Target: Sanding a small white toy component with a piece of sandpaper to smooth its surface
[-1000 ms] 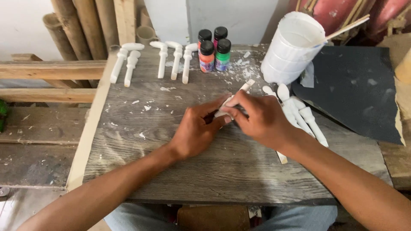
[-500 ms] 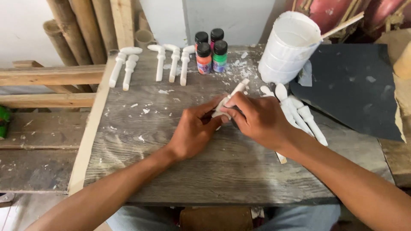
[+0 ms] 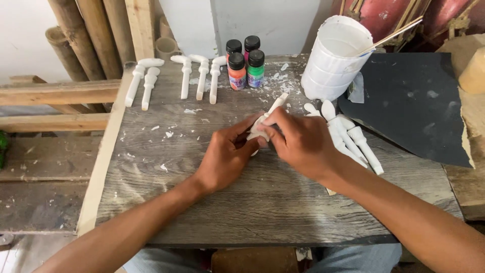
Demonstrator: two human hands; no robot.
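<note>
Both hands meet over the middle of a grey wooden table [image 3: 166,172]. A slim white plaster piece [image 3: 273,111] sticks out from between them, pointing up and away. My left hand [image 3: 227,156] grips its lower end from the left. My right hand [image 3: 300,144] closes over it from the right, fingers wrapped on its middle. The bottom of the piece is hidden by my fingers. White flakes [image 3: 166,134] lie scattered on the tabletop around the hands.
Several white plaster pieces [image 3: 187,76] lie in a row at the back left, more [image 3: 353,136] by my right wrist. Small paint bottles [image 3: 245,63] stand at the back centre beside a white bucket [image 3: 333,60] holding a stick. Dark sandpaper [image 3: 419,106] lies right; bamboo poles [image 3: 76,45] lean behind.
The hands stay closed on the white piece and have barely shifted. The view has edged slightly.
</note>
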